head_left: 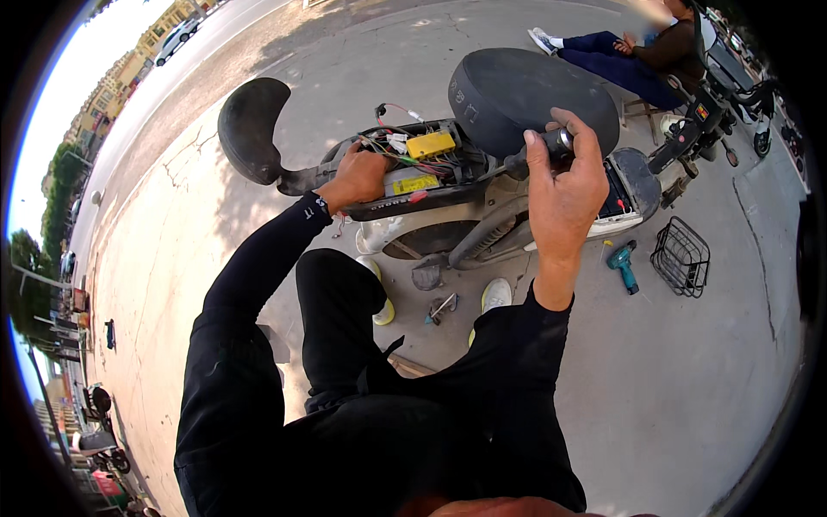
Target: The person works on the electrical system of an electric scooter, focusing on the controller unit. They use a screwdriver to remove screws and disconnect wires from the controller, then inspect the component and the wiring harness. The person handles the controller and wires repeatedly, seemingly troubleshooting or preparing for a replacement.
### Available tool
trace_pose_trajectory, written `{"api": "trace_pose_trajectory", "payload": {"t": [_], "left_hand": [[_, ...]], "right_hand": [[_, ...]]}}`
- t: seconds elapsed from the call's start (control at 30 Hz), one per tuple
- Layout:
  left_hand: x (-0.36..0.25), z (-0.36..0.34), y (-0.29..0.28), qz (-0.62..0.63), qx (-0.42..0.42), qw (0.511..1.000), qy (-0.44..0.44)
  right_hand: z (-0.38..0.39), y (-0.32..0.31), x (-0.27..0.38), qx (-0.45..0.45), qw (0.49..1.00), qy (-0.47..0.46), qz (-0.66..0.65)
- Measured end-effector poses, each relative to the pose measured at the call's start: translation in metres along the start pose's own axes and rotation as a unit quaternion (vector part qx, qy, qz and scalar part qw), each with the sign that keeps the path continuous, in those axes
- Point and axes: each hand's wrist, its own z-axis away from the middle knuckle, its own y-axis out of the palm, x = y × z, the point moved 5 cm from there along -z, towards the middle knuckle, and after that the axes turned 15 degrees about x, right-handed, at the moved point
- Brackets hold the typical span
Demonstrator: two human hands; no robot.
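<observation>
My left hand [357, 179] reaches into the open compartment of a scooter [388, 205], its fingers curled among coloured wires; what they grip is hidden. Just right of it lie a yellow box [430, 144] and a yellow label [414, 183]. My right hand [564, 185] is closed round a black cylindrical part [543, 148] with a silvery end, beside the large black padded seat [525, 90]. A curved black padded piece [250, 129] stands at the compartment's left end.
A teal drill [622, 267] and a black wire basket [680, 255] lie at right on the concrete. Small tools [440, 308] lie by my shoes. A seated person [603, 60] and another two-wheeler [706, 116] are at top right. A road with cars [177, 41] runs at far left.
</observation>
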Motion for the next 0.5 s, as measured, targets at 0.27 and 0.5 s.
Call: {"api": "trace_pose_trajectory", "payload": {"t": [0.27,0.5], "left_hand": [[-0.015,0.026,-0.021,0.020,-0.065,0.997,0.033],[-0.013,0.023,-0.019,0.035,-0.059,0.997,0.030]], "right_hand": [[0.004,-0.020,-0.009,-0.041,0.999,0.017,-0.010],[-0.007,-0.014,-0.019,-0.065,0.997,0.018,-0.036]]}}
